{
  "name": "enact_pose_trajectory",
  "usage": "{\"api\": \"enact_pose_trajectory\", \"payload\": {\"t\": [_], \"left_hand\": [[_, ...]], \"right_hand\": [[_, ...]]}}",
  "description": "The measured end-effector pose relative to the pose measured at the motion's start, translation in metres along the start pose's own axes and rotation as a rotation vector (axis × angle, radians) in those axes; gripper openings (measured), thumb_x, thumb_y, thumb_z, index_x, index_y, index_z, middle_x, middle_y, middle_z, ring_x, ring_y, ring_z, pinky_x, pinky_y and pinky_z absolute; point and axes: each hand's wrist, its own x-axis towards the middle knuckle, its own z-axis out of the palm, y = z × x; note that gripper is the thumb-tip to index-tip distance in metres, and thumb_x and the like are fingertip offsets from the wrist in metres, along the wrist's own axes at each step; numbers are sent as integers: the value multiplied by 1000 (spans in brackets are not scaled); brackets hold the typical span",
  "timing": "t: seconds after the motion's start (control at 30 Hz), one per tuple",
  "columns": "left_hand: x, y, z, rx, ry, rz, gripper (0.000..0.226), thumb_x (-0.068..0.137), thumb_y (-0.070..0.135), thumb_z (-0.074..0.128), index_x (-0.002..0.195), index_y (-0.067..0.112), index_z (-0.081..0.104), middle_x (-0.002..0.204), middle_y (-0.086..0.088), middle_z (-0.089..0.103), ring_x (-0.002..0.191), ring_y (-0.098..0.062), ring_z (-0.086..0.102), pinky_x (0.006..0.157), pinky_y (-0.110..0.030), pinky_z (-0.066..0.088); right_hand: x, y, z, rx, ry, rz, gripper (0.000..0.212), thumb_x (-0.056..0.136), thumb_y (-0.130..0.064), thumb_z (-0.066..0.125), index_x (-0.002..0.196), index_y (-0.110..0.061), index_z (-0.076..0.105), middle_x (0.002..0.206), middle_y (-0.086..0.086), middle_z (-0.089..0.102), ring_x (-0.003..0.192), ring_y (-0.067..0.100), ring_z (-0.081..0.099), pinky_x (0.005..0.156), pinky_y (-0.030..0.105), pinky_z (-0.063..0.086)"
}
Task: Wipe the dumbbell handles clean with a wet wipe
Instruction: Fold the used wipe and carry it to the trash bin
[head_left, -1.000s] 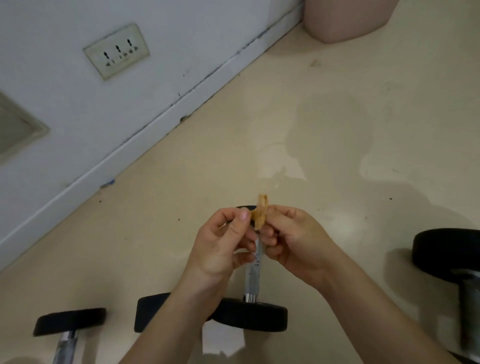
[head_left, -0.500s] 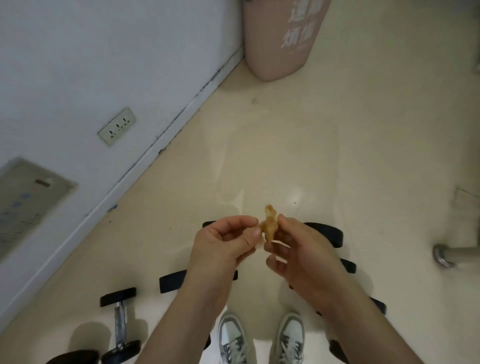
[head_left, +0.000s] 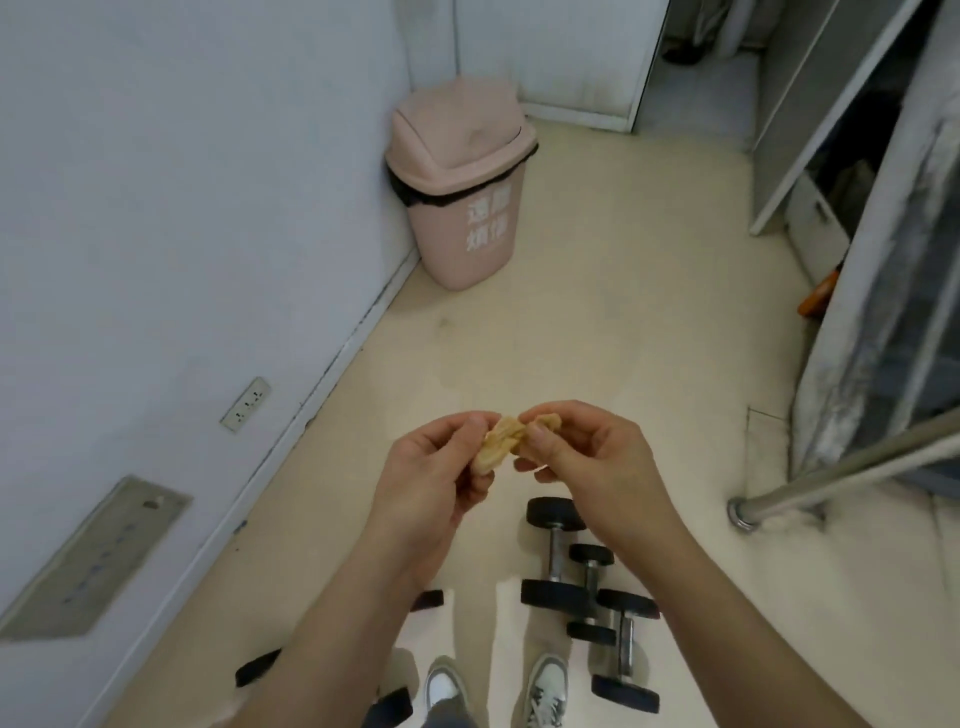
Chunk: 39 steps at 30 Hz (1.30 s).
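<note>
A crumpled, brown-stained wet wipe (head_left: 500, 442) is pinched between my left hand (head_left: 434, 475) and my right hand (head_left: 587, 457), held up in front of me well above the floor. Below my hands, three dumbbells with black heads and metal handles lie on the floor to the right of my shoes: the largest dumbbell (head_left: 555, 553), a small dumbbell (head_left: 591, 592) and another dumbbell (head_left: 625, 649). More black dumbbell heads (head_left: 258, 666) show on the left, partly hidden by my left forearm.
A pink swing-lid bin (head_left: 462, 179) with a black liner stands in the corner ahead. The white wall with a socket (head_left: 245, 404) runs along the left. A metal pole and foot (head_left: 748, 512) and covered shelving (head_left: 883, 291) stand at the right. My shoes (head_left: 545, 686) are below.
The view has risen and tilted up, showing the whole bin and room. Both hands stay together on the wipe, which is now bunched wider between them.
</note>
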Motion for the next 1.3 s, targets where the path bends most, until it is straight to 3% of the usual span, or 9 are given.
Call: {"api": "enact_pose_trajectory", "payload": {"t": [0.2, 0.37, 0.53, 0.73, 0.83, 0.97, 1.1, 1.2, 1.3], "left_hand": [[14, 31, 42, 431, -81, 170, 16, 81, 25, 72, 96, 25, 72, 67, 4, 61, 62, -6, 53, 63, -20, 48], [64, 52, 56, -5, -31, 24, 11, 89, 9, 62, 95, 7, 71, 68, -3, 58, 58, -12, 47, 55, -23, 42], [137, 75, 61, -241, -72, -11, 8, 92, 13, 58, 94, 13, 66, 61, -1, 49, 53, -11, 43, 48, -20, 38], [268, 138, 56, -48, -161, 94, 20, 93, 10, 54, 105, 9, 69, 80, -3, 64, 73, -13, 56, 67, -25, 43], [333, 175, 54, 49, -51, 158, 16, 90, 9, 60, 104, 14, 67, 71, -3, 65, 63, -12, 55, 61, -24, 46], [401, 218, 56, 308, 194, 409, 8, 85, 19, 69, 92, 22, 65, 69, 6, 63, 66, -9, 56, 62, -25, 50], [452, 251, 74, 424, 69, 408, 13, 81, 31, 72, 93, 27, 70, 82, 4, 69, 74, -7, 62, 64, -24, 53], [502, 270, 91, 331, 40, 323, 9, 81, 23, 73, 86, 16, 73, 76, -2, 73, 68, -10, 64, 63, -21, 52], [559, 282, 105, 209, 85, 303, 5, 86, 11, 68, 84, 9, 71, 66, -4, 70, 58, -12, 60, 60, -24, 52]], "right_hand": [[17, -32, -39, 253, 100, 72, 16, 94, -21, 56, 97, -17, 71, 76, 2, 65, 72, 13, 59, 67, 28, 50], [61, -41, -59, 509, 170, 119, 23, 82, 5, 63, 100, -9, 62, 88, 9, 68, 83, 21, 65, 69, 30, 48], [139, -45, -57, 179, 282, 70, 19, 88, -8, 61, 91, -22, 73, 82, -6, 74, 78, 8, 64, 66, 20, 49], [286, -68, -40, 186, -82, 28, 18, 91, -17, 59, 103, -19, 72, 90, 1, 72, 84, 8, 65, 73, 22, 51], [363, -83, -37, 335, -39, 88, 12, 83, -5, 67, 89, -15, 71, 81, 6, 71, 75, 16, 62, 70, 26, 48], [441, -106, -40, 381, 14, 140, 12, 80, -5, 70, 84, -15, 64, 77, 2, 65, 72, 15, 57, 65, 26, 42], [501, -122, -50, 337, -9, 92, 10, 79, -5, 71, 80, -11, 63, 67, 2, 55, 61, 13, 46, 59, 24, 38], [550, -127, -65, 241, -74, 44, 9, 79, 0, 69, 87, -5, 66, 72, 6, 61, 63, 12, 53, 62, 22, 45], [611, -128, -89, 407, -141, 119, 15, 84, 5, 60, 96, 0, 67, 82, 11, 68, 74, 17, 61, 69, 24, 52]]}}
